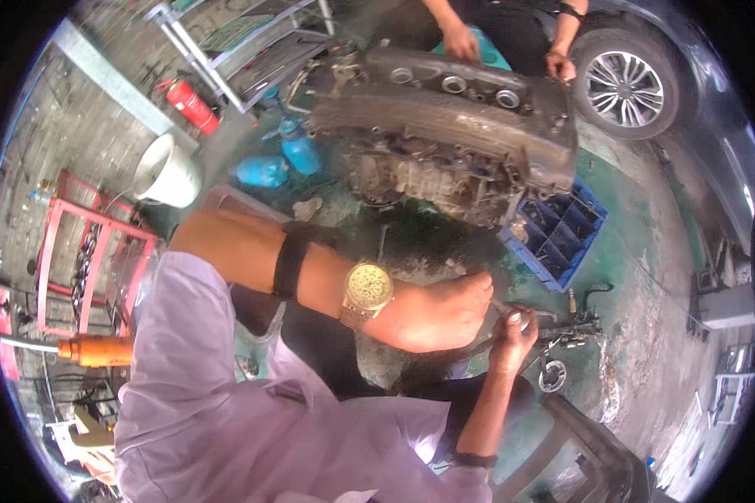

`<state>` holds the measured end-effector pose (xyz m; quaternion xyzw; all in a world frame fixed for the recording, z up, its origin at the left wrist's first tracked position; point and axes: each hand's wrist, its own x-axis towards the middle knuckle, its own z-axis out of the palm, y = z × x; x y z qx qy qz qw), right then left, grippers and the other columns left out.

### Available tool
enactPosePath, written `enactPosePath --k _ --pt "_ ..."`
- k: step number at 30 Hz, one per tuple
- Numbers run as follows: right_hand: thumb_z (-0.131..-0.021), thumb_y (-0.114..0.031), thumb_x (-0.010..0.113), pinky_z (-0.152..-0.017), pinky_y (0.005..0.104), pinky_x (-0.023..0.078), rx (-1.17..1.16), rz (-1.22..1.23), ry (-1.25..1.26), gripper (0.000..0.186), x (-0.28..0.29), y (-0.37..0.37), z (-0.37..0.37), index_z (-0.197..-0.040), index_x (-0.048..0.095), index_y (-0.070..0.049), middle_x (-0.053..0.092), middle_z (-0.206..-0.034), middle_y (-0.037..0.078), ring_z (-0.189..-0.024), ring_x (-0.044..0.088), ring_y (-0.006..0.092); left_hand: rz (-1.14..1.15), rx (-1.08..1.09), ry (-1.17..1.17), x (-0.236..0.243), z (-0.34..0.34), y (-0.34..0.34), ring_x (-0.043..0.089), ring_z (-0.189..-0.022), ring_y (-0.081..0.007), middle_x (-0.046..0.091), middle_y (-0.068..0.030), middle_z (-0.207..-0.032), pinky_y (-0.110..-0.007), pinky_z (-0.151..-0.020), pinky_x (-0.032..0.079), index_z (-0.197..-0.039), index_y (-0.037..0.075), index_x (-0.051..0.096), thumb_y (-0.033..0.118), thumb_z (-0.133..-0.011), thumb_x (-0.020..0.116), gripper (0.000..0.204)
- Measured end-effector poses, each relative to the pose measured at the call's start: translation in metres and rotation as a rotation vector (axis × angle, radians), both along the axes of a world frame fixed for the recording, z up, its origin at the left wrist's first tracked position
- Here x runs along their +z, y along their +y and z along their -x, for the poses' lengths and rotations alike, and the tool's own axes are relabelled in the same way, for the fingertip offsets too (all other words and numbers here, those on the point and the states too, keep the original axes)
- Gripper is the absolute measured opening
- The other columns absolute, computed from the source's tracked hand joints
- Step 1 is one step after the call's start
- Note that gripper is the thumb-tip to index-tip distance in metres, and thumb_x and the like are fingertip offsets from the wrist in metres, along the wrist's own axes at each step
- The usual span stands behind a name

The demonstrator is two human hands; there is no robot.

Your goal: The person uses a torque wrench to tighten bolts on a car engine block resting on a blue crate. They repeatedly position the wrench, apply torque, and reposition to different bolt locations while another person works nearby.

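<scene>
My left hand [446, 313] reaches across with its fingers curled closed; what they grip, if anything, is hidden. Close beside it, my right hand [512, 341] is closed in a pinch, thumb up. A thin metal piece [499, 307] shows between the two hands, too small to name exactly. A gold watch [367, 289] and a black band [291, 261] are on my left arm. Just beyond my hands sits a large dirty engine [445, 117], with round holes along its top cover.
A blue divided crate [554, 239] stands right of the engine. Metal parts [575, 331] and a ring [552, 376] lie right of my hands. Another person's hands [460, 40] are behind the engine. Blue bottles [262, 171], a white bucket [168, 170] and a fire extinguisher [191, 106] stand left.
</scene>
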<state>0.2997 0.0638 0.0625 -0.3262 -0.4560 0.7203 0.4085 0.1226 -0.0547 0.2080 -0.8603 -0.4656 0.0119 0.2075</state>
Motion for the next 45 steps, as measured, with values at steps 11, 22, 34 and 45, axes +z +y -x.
enactPosePath --k 11,22,34,45 --pt "-0.081 -0.041 0.081 -0.045 0.0209 0.029 -0.009 -0.035 -0.077 0.05 -0.011 0.003 0.001 -0.101 0.059 -0.001 0.052 -0.067 -0.001 -0.051 0.042 0.0068 0.055 -0.01 -0.002 -0.026 0.0 -0.011 0.058 -0.085 -0.0307 0.06 -0.0151 -0.08 -0.046 -0.088 0.039 -0.074 0.0 0.063 0.024 -0.075 0.058 0.024" --pt "-0.082 -0.041 0.079 -0.044 0.0219 0.029 0.008 -0.054 -0.056 0.05 -0.014 0.005 0.002 -0.1 0.058 0.0 0.053 -0.067 0.0 -0.05 0.042 0.0078 0.086 0.01 0.001 -0.027 -0.003 -0.011 0.057 -0.082 -0.0287 0.058 -0.012 -0.077 -0.044 -0.079 0.039 -0.073 0.003 0.06 0.024 -0.075 0.058 0.02" --pt "-0.083 -0.033 0.08 -0.043 0.0232 0.03 -0.032 -0.035 -0.145 0.038 -0.026 0.008 -0.002 -0.097 0.057 -0.006 0.049 -0.063 -0.003 -0.049 0.041 0.007 0.174 0.143 -0.174 0.014 0.029 0.018 0.056 -0.079 -0.0264 0.057 -0.0086 -0.074 -0.041 -0.069 0.04 -0.072 0.007 0.058 0.024 -0.075 0.059 0.017" --pt "-0.082 -0.037 0.081 -0.044 0.0232 0.033 -0.013 -0.022 -0.172 0.043 -0.016 0.007 -0.004 -0.094 0.058 -0.003 0.054 -0.065 0.0 -0.049 0.045 0.0086 -0.221 0.547 -0.89 0.074 0.127 0.087 0.065 -0.083 -0.0392 0.067 -0.0182 -0.086 -0.045 -0.071 0.051 -0.088 0.002 0.064 0.012 -0.081 0.073 0.016"
